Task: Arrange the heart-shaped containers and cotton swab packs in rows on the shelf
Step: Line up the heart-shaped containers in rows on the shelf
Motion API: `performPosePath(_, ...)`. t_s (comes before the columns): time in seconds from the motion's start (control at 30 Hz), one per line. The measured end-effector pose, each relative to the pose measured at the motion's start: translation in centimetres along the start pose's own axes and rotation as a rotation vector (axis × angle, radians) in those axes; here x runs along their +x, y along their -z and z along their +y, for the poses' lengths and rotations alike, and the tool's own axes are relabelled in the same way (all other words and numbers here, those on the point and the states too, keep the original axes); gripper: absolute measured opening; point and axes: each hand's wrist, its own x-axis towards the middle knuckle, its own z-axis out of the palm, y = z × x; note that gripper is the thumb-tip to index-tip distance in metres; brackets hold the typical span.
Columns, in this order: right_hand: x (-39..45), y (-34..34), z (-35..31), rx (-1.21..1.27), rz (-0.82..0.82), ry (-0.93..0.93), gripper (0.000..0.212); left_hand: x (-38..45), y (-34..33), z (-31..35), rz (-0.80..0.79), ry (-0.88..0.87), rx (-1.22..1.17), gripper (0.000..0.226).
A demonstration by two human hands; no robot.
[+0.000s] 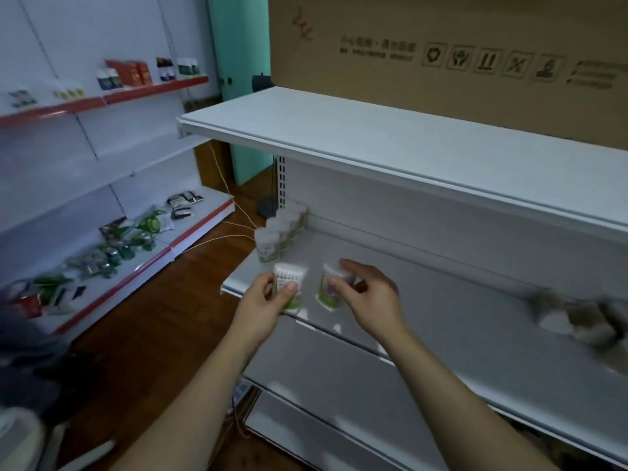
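A white shelf (441,300) carries a row of cotton swab packs (280,229) at its left end. Near the front edge, the left hand (268,300) pinches one swab pack (289,283) between thumb and fingers; the right hand (368,294) grips another pack (328,292) just beside it

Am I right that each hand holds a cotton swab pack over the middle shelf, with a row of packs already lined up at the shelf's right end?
Not quite. The head view shows the row of packs lined up at the left end of the middle shelf, not the right. The rest holds: the left hand and the right hand each hold a cotton swab pack over that shelf.
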Motion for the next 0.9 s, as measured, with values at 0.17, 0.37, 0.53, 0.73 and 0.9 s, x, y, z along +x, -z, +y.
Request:
performPosePath(0.17, 3.4, -6.6, -1.3, 0.014, -0.113, -0.015, 0.049, 1.9, 5.3, 0.1, 0.086, 0.045, 0.011, 0.049)
performPosePath(0.37, 4.0, -13.3, -3.6, -0.085, -0.117, 0.163, 0.043, 4.3, 10.3, -0.2, 0.096, 0.065, -0.032, 0.044)
performPosePath(0.53, 4.2, -17.3, -4.5, -0.122, 0.000, 0.093, 0.047, 6.7, 13.0, -1.2, -0.055, 0.091, 0.007, 0.043)
performPosePath(0.73, 4.2, -19.4, -5.0, -0.257, 0.060, 0.045, 0.048, 8.8, 15.1, -0.9, -0.184, 0.091, 0.006, 0.041)
performPosePath(0.9, 3.9, -20.3, -4.5, -0.397, 0.039, 0.076, 0.042, 10.0, 15.7, -0.7, -0.246, 0.096, -0.007, 0.031)
